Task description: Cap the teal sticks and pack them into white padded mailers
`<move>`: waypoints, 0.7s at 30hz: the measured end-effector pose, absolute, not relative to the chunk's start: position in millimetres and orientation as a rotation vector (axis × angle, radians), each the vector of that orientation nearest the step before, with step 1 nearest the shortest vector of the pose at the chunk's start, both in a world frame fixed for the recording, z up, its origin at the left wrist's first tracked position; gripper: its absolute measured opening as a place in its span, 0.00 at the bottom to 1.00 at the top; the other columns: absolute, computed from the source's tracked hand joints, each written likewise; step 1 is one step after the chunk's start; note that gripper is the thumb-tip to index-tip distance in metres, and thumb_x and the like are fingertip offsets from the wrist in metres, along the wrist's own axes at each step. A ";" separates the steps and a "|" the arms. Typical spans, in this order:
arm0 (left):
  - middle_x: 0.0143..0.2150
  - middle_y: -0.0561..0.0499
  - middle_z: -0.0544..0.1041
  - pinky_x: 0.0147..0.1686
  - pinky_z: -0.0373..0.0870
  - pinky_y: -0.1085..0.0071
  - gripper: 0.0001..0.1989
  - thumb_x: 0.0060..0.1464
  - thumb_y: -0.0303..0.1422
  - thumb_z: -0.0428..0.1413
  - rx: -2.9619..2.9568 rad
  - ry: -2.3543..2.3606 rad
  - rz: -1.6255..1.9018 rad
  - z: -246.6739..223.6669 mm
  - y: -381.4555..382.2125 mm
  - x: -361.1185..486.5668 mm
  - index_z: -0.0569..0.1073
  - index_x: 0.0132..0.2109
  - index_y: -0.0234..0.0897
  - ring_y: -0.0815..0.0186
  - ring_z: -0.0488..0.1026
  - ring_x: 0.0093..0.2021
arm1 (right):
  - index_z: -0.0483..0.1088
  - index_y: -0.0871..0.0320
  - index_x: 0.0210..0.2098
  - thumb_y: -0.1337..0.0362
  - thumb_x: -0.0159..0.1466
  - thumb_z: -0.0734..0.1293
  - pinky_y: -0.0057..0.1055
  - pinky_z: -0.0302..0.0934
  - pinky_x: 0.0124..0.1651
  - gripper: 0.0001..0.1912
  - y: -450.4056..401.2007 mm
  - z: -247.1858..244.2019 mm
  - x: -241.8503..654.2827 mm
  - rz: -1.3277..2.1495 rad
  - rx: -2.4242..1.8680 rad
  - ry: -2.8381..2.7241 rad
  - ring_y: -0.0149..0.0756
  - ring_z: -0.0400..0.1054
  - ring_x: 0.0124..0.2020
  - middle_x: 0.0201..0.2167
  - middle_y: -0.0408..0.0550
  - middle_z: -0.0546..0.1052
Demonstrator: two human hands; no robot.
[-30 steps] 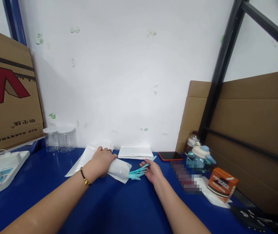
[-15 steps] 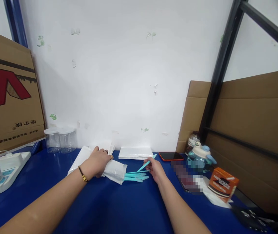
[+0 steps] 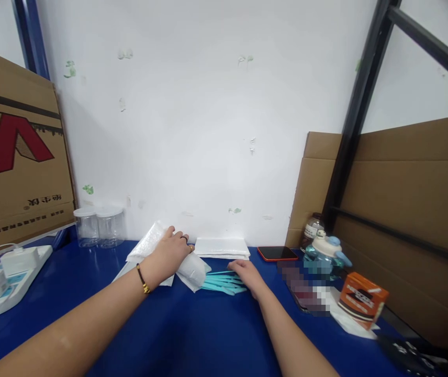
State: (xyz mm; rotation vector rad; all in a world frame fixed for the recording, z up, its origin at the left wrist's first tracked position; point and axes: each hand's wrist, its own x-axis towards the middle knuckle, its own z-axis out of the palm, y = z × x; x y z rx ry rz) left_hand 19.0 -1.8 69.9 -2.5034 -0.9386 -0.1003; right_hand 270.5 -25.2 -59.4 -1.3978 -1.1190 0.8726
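Note:
My left hand (image 3: 174, 255) is closed on a white padded bag (image 3: 192, 271), whose mouth faces right. Several thin turquoise strips (image 3: 226, 283) stick out of that mouth over the blue table (image 3: 192, 335). My right hand (image 3: 247, 275) is at the upper right of the strips, its fingers bent together at their ends; what they pinch, if anything, is too small to tell. Under and behind my left hand lie more white bags (image 3: 145, 245). A flat stack of white bags (image 3: 222, 247) rests against the wall between my hands.
Two clear jars (image 3: 110, 229) and a white power strip (image 3: 12, 285) are on the left. To the right are a phone with a red edge (image 3: 277, 253), a teal bottle (image 3: 323, 256), a brown bottle (image 3: 311, 230), an orange box (image 3: 362, 299) and cardboard (image 3: 412, 209).
My left hand has lifted the bag a little and tilted it. The strip raised in my right hand now lies low among the others, which are more spread out.

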 end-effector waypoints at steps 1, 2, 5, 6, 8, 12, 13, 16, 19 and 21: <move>0.38 0.43 0.73 0.51 0.45 0.56 0.16 0.49 0.22 0.50 -2.493 -0.934 -0.094 71.5 -2.1 21.3 0.73 0.43 0.42 0.57 0.66 0.44 | 0.75 0.57 0.27 0.55 0.48 0.69 0.38 0.55 0.47 0.12 -28.5 -57.7 266.6 0.779 -1.461 -1.312 0.43 0.67 0.38 0.29 0.47 0.76; 0.38 0.44 0.73 0.52 0.45 0.55 0.15 0.49 0.23 0.51 -2.484 -0.937 -0.084 73.4 -2.1 22.7 0.73 0.42 0.42 0.57 0.66 0.43 | 0.76 0.54 0.31 0.52 0.47 0.70 0.41 0.50 0.53 0.16 -31.9 -56.0 262.8 0.662 -1.515 -1.506 0.45 0.65 0.42 0.34 0.47 0.76; 0.38 0.44 0.74 0.53 0.44 0.55 0.14 0.48 0.23 0.52 -2.467 -0.958 -0.060 78.3 -1.2 22.4 0.74 0.42 0.42 0.57 0.66 0.44 | 0.73 0.45 0.43 0.47 0.39 0.74 0.47 0.26 0.60 0.31 -39.7 -52.5 254.8 0.346 -1.582 -1.868 0.49 0.58 0.52 0.43 0.46 0.73; 0.39 0.44 0.74 0.53 0.44 0.55 0.14 0.48 0.24 0.53 -2.465 -0.966 -0.054 79.3 -0.5 21.2 0.74 0.42 0.42 0.57 0.67 0.44 | 0.72 0.44 0.45 0.46 0.38 0.74 0.48 0.21 0.60 0.33 -40.6 -52.1 253.4 0.287 -1.597 -1.920 0.49 0.57 0.52 0.44 0.45 0.72; 0.39 0.44 0.73 0.52 0.44 0.55 0.14 0.46 0.24 0.55 -2.460 -0.981 -0.040 80.7 1.2 18.2 0.73 0.42 0.41 0.56 0.67 0.44 | 0.72 0.44 0.44 0.45 0.40 0.73 0.49 0.20 0.60 0.31 -39.8 -52.6 252.4 0.243 -1.640 -1.953 0.48 0.58 0.51 0.42 0.45 0.72; 0.41 0.43 0.73 0.51 0.46 0.53 0.22 0.38 0.23 0.60 -2.431 -1.040 0.072 87.1 2.6 12.7 0.72 0.44 0.42 0.54 0.67 0.44 | 0.75 0.45 0.36 0.50 0.46 0.72 0.50 0.25 0.58 0.18 -33.6 -56.9 255.3 0.284 -1.712 -1.909 0.46 0.61 0.47 0.40 0.45 0.72; 0.42 0.43 0.73 0.50 0.47 0.53 0.25 0.36 0.23 0.61 -2.421 -1.061 0.112 90.1 2.1 11.0 0.72 0.45 0.43 0.54 0.67 0.44 | 0.76 0.45 0.35 0.51 0.47 0.72 0.51 0.26 0.58 0.16 -32.5 -57.9 256.5 0.293 -1.716 -1.903 0.46 0.61 0.46 0.40 0.45 0.72; 0.44 0.44 0.72 0.49 0.50 0.54 0.32 0.30 0.22 0.62 -2.405 -1.146 0.206 100.1 1.3 1.3 0.70 0.47 0.44 0.53 0.67 0.45 | 0.76 0.44 0.35 0.54 0.49 0.72 0.48 0.33 0.58 0.13 -31.3 -59.7 260.3 0.299 -1.699 -1.900 0.45 0.62 0.46 0.40 0.44 0.72; 0.46 0.43 0.71 0.50 0.50 0.53 0.37 0.28 0.20 0.60 -2.395 -1.231 0.204 104.4 7.0 -16.4 0.67 0.51 0.44 0.53 0.67 0.46 | 0.75 0.45 0.37 0.54 0.49 0.72 0.40 0.48 0.52 0.15 -31.6 -59.9 263.3 0.331 -1.676 -1.899 0.44 0.63 0.45 0.41 0.45 0.72; 0.47 0.43 0.71 0.51 0.49 0.51 0.38 0.30 0.19 0.57 -2.400 -1.225 0.140 102.4 13.7 -28.4 0.66 0.53 0.44 0.54 0.66 0.47 | 0.75 0.46 0.39 0.54 0.48 0.72 0.36 0.52 0.47 0.18 -31.8 -59.5 264.5 0.348 -1.673 -1.889 0.44 0.63 0.45 0.42 0.46 0.72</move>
